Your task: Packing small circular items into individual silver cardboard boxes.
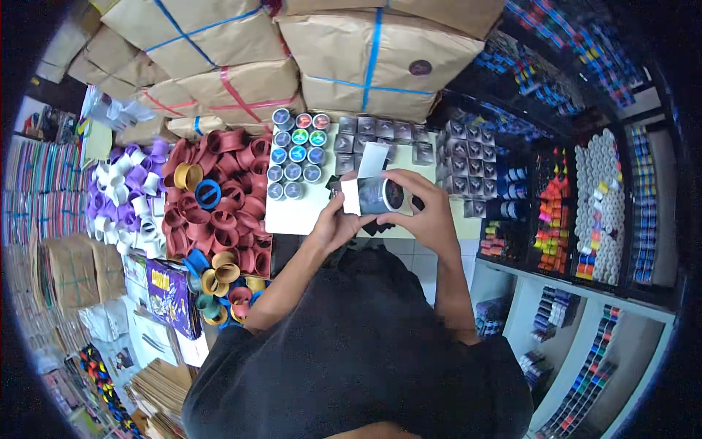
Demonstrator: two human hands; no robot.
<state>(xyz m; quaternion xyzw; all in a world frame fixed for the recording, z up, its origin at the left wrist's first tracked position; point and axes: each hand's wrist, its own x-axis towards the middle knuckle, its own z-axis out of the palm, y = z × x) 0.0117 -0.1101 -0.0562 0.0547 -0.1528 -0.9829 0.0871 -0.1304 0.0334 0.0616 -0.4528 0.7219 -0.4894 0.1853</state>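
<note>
Over the pale tabletop [292,216], my left hand [338,227] grips a small white box [350,196] with a raised flap [374,159]. My right hand [420,206] holds a dark cylindrical container [374,196] by its round, dark-lidded end, its other end at the box's opening; whether it is inside I cannot tell. Behind them stand rows of round jars [297,154] with coloured or silvery lids and several small clear-sided boxes [402,132]. More such boxes [468,159] are stacked at the right.
Paper-wrapped bundles [380,58] are piled behind the table. At left lie heaps of red plastic rings [216,183] and white and purple rings [128,186], with paper stacks [80,271] beyond. Shelves of thread spools [596,205] line the right. A tiled floor [420,267] shows below the table.
</note>
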